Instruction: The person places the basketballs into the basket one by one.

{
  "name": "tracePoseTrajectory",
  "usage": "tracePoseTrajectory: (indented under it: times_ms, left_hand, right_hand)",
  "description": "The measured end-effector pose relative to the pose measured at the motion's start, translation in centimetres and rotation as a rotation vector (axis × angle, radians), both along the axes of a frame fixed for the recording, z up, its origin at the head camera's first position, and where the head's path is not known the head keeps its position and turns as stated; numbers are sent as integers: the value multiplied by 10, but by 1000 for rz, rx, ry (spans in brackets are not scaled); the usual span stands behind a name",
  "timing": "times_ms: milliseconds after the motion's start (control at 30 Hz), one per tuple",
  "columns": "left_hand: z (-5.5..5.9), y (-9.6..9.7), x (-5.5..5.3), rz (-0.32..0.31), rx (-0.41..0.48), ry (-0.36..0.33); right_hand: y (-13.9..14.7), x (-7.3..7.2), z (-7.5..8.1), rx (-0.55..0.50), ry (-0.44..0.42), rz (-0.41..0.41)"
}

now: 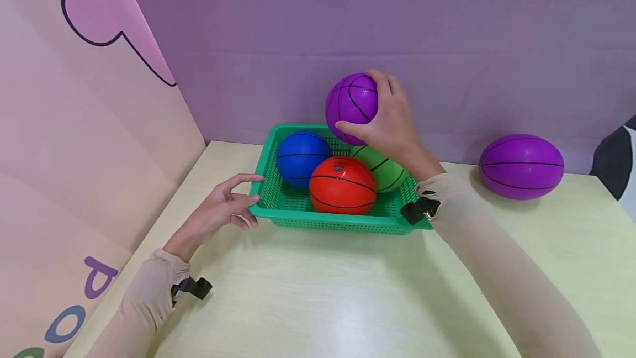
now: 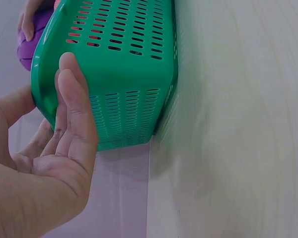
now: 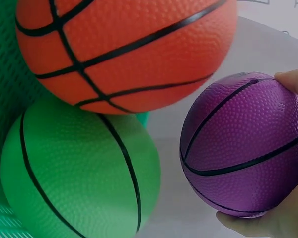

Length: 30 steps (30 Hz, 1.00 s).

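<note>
In the head view, my right hand (image 1: 392, 120) grips a small purple basketball (image 1: 353, 104) above the back of a green plastic basket (image 1: 343, 223). Its thumb and fingers spread around the ball, as the right wrist view also shows with the purple ball (image 3: 243, 144). Inside the basket lie a blue ball (image 1: 298, 156), a red-orange ball (image 1: 343, 187) and a green ball (image 1: 382, 173), partly covered by the right hand. My left hand (image 1: 218, 209) holds the basket's left rim; in the left wrist view its fingers (image 2: 77, 114) lie against the basket wall.
A second purple ball (image 1: 521, 167), seen elongated, rests on the pale wooden table (image 1: 323, 291) to the right of the basket. A purple backdrop (image 1: 397, 15) stands behind the table. A printed panel (image 1: 89, 142) rises along the left edge.
</note>
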<state>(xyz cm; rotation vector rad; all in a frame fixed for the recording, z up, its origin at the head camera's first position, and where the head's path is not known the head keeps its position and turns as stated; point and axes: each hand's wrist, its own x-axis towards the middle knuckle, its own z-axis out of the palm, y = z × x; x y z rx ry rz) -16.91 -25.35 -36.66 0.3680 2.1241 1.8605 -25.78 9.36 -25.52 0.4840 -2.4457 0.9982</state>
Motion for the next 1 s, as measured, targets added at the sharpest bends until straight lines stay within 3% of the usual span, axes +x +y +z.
tracePoseTrajectory:
  times_ms: [500,733,1000]
  left_hand:
    - [-1,1,1,-15,6,-3]
    - [-2,0,-1,-18,1,4]
    - [-4,-1,-2,-3,8,-13]
  right_hand:
    - [-16,-11,-20,104,-84,-5]
    - [-18,-9,-19,244,-109,78]
    - [-10,-11,-15,255,-137,160]
